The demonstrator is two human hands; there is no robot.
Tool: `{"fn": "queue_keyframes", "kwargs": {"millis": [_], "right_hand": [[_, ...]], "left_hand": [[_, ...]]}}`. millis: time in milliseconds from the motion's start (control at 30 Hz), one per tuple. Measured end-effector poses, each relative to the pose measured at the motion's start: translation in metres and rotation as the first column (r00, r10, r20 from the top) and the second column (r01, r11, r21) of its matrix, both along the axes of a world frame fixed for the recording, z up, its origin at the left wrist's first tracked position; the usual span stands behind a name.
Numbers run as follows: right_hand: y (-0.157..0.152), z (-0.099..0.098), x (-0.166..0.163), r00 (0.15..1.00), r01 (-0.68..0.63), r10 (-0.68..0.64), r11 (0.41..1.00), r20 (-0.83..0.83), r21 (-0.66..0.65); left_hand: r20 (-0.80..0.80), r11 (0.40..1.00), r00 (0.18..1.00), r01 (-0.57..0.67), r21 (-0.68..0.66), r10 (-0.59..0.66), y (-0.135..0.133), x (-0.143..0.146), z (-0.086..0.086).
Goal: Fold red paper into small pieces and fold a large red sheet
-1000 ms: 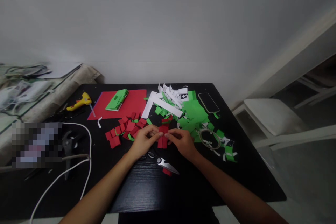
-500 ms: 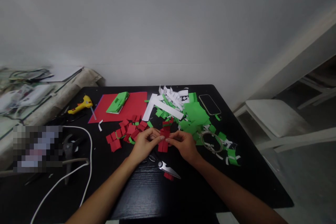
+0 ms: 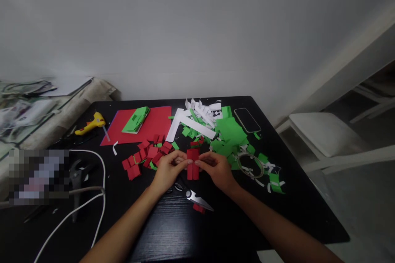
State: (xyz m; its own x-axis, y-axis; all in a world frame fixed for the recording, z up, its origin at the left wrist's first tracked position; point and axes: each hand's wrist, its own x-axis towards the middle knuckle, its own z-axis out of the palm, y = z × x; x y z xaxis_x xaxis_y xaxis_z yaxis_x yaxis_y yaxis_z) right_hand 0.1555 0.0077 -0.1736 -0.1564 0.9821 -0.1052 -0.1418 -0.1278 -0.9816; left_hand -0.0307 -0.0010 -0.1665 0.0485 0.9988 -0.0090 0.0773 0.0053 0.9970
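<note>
Holding a red folded paper [image 3: 193, 171] upright between my two hands, I keep my left grip [image 3: 168, 167] pinched at its left edge and my right grip [image 3: 218, 168] pinched at its right edge. Just beyond it there is another red and green piece [image 3: 196, 143]; I cannot tell if the two are joined. On the near side of my grips, scissors [image 3: 200, 201] lie on the black worktop [image 3: 166, 230], their blade partly over a small red piece [image 3: 199, 209]. Close beside my left grip, a heap of red pieces [image 3: 152, 152] takes the space, and past it a green bundle [image 3: 136, 120] rests on a red sheet [image 3: 159, 120]. Well to the left are a yellow glue gun [image 3: 98, 119] and a white cable [image 3: 104, 172]. Beyond both grips lie white strips [image 3: 197, 126]. Right of my right grip, green paper [image 3: 231, 131] and a thin ring [image 3: 238, 164] are near; a phone [image 3: 247, 120] lies farther away.
</note>
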Motion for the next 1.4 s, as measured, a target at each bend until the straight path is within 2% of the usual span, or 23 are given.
{"fn": "queue_keyframes", "kwargs": {"millis": [300,667,867,1100,1400], "right_hand": [[-0.0016,0.0066,-0.0007,1.0,0.019,-0.019,1.0,0.009,-0.007],[-0.0027,0.0043,-0.0016,1.0,0.01,-0.01,1.0,0.005,-0.022],[-0.0021,0.0019,-0.0016,1.0,0.02,-0.021,0.999,-0.019,-0.04],[-0.0017,0.0028,-0.0015,1.0,0.009,-0.009,1.0,-0.004,-0.011],[0.0001,0.0019,-0.0009,0.998,0.009,-0.012,0.999,-0.069,-0.047]], "left_hand": [[-0.052,1.0,0.999,0.007,0.026,-0.006,-0.0008,-0.0014,0.0002],[-0.012,1.0,1.0,-0.008,0.0,0.008,-0.0018,0.002,0.0064],[0.032,1.0,0.999,-0.015,-0.027,0.016,-0.0012,0.0022,0.0041],[0.036,1.0,0.999,-0.008,0.018,0.007,-0.0018,0.0019,0.0027],[0.07,0.999,0.998,-0.005,-0.036,0.008,-0.0005,0.0026,0.0046]]}}
